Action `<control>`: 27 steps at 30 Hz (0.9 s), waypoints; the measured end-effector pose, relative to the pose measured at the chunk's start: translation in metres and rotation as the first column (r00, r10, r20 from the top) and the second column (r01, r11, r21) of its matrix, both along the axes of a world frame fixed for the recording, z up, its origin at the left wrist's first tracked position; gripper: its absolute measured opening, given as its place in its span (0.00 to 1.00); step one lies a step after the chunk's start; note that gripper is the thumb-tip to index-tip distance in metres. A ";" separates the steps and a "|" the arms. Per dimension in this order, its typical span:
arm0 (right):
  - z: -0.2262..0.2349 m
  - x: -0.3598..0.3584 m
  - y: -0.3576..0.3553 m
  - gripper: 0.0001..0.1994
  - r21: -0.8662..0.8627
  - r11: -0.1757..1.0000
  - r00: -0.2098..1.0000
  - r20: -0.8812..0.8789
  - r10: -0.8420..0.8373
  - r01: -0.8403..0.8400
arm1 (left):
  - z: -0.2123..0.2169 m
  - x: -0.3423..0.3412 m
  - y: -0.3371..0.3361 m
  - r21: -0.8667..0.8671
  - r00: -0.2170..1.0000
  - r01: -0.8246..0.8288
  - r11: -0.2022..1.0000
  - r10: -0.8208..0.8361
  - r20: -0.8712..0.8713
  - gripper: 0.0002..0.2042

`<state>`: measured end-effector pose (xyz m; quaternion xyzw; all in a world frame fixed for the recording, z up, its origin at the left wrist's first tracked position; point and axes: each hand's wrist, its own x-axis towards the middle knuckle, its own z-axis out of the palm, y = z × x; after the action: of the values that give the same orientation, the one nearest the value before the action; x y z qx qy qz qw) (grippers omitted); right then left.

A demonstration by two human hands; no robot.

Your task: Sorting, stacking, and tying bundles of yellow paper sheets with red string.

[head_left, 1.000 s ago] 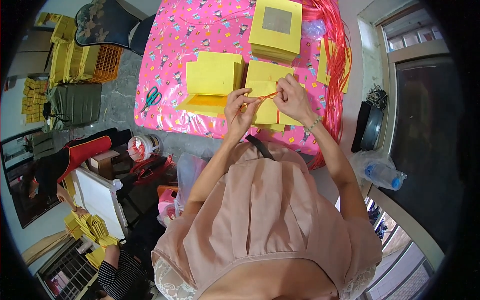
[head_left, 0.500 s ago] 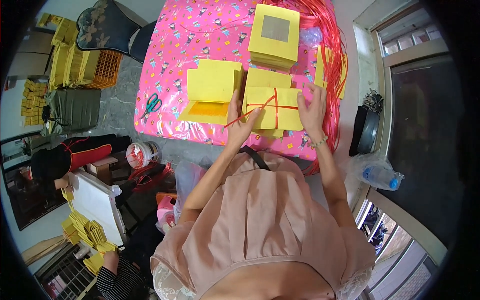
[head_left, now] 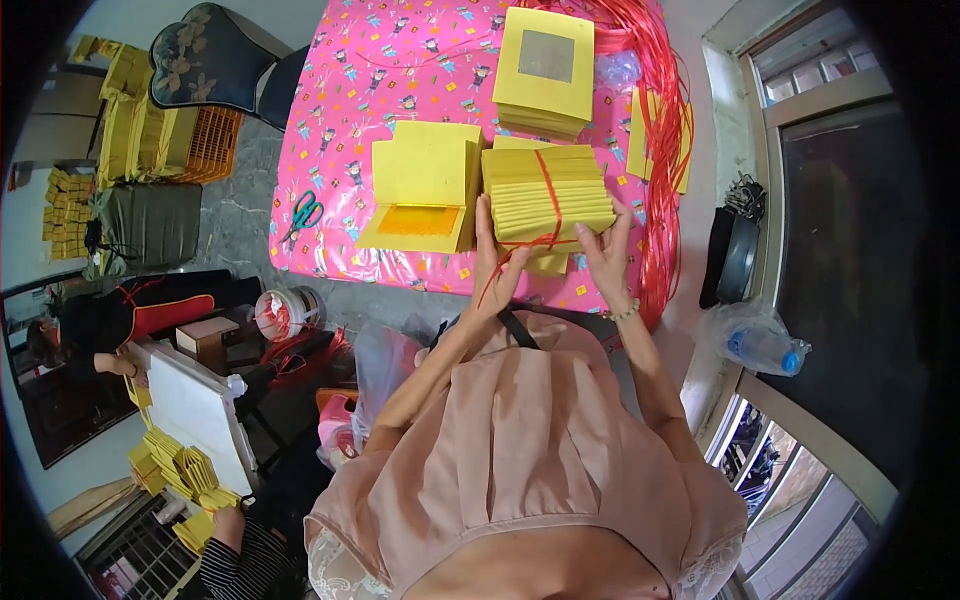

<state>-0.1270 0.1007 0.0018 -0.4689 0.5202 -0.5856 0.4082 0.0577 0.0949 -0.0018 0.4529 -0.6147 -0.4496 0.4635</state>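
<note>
A bundle of folded yellow paper [head_left: 522, 208] is tied with red plastic ribbon [head_left: 550, 190], its layered edges turned up toward me. My left hand [head_left: 494, 262] grips its left end, and a loose ribbon tail hangs over the fingers. On the opposite end my right hand [head_left: 608, 258] holds it by the near corner, thumb in front. Beneath and behind the bundle, other yellow paper is partly hidden. Beside my left hand stands an opened yellow paper piece [head_left: 424, 165] with an orange patch on its lower flap.
A tall yellow paper stack [head_left: 543, 75] with a grey square stands farther back on the pink patterned table [head_left: 350, 110]. Green-handled scissors [head_left: 303, 214] lie at left. Red ribbon strands [head_left: 662, 170] drape down the right edge. Other people's hands work with yellow paper at a white board [head_left: 198, 418], lower left.
Both hands have tilted the tied bundle, so its layered edges show instead of its flat face with the crossed ribbon. My right hand has moved down from the far right corner.
</note>
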 end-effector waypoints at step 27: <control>-0.002 0.002 -0.008 0.22 0.316 0.947 0.980 -0.200 0.002 0.062 | -0.020 -0.020 -0.015 0.327 0.953 -0.219 0.919 0.274 -0.131 0.35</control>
<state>-0.1255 0.0932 -0.0001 -0.4442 0.6535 -0.4499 0.4163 0.0373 0.0799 -0.0215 0.5528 -0.4319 -0.5157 0.4919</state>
